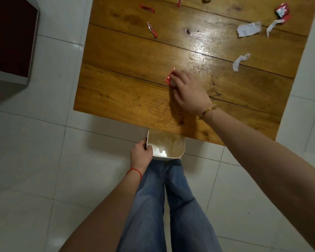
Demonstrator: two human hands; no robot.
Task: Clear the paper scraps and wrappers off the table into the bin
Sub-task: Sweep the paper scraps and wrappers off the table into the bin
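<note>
Cream plastic is what our left hand (pixel 141 151) grips: the bin's (pixel 178 155) rim, held at six o'clock just under the wooden table (pixel 127 91). Something pale already lies inside, so we judge clearing barely begun. At centre our right hand (pixel 188 91) pinches one red wrapper (pixel 168 79) that touches the tabletop. Left behind we count three red wrappers toward eleven and twelve o'clock, a fourth at one o'clock, three white paper scraps beside it, plus one scrap cut off at twelve.
</note>
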